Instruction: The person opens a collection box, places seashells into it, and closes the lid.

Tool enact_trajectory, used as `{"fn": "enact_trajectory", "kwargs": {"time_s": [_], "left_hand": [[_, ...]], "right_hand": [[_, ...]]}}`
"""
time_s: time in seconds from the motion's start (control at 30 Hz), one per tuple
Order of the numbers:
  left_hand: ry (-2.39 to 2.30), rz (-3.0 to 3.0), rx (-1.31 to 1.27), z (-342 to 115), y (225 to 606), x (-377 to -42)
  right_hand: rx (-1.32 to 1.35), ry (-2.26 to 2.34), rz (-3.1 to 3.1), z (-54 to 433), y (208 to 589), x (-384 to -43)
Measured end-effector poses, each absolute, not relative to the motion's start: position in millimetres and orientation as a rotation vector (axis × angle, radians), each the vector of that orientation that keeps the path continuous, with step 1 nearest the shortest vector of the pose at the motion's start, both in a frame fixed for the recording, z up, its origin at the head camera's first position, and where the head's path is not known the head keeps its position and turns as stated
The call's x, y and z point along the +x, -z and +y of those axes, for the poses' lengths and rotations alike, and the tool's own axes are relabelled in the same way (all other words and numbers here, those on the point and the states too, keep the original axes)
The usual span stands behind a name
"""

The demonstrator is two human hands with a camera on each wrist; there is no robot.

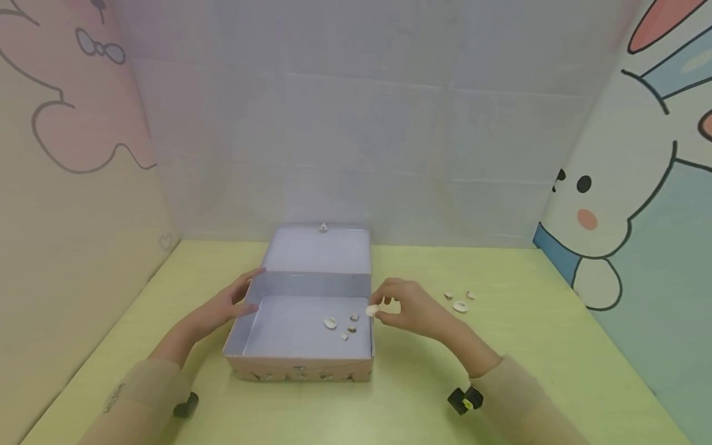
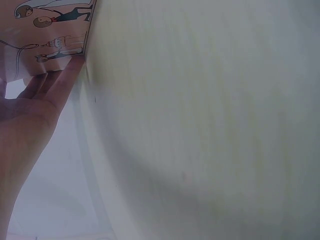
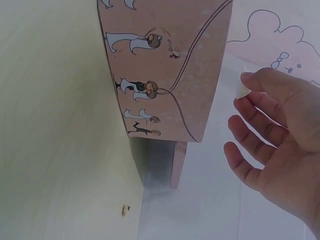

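A hinged box (image 1: 300, 368), pale inside with pink, figure-printed outer walls, stands with its lid (image 1: 317, 247) raised at the back. My left hand (image 1: 219, 309) holds its left side near the rear corner, thumb over the rim. In the left wrist view, its fingers reach the edge of the pink wall. Above the right rim my right hand (image 1: 414, 309) pinches a white seashell (image 1: 372, 310) between thumb and index finger, the other fingers loosely bent. On the box floor lie a white oval shell (image 1: 330, 322) and several small shells (image 1: 351, 329).
Right of the box, a white shell (image 1: 460, 306) and two small shells, one brownish (image 1: 448, 296) and one pale (image 1: 470, 295), lie on the yellow-green table (image 1: 528, 346). A white curtain (image 1: 361, 136) hangs behind, and printed cartoon panels (image 1: 656, 216) flank the table.
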State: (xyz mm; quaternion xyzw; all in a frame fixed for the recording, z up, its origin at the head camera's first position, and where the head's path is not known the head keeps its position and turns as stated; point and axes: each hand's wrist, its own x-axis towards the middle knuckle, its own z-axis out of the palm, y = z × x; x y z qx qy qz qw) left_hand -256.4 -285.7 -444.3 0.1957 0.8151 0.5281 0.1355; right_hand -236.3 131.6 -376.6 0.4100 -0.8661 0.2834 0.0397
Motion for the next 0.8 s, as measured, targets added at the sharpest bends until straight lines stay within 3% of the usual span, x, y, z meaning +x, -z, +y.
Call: {"fn": "enact_trajectory", "kwargs": {"time_s": [0.5, 0.8], "left_hand": [[-1.526, 2.366, 0.553, -285, 441, -254], [-1.528, 2.368, 0.543, -285, 441, -253]], "right_hand": [[1.288, -0.782, -2.679, 99, 395, -232], [1.174, -0.612, -2.658, 85, 401, -225]]}}
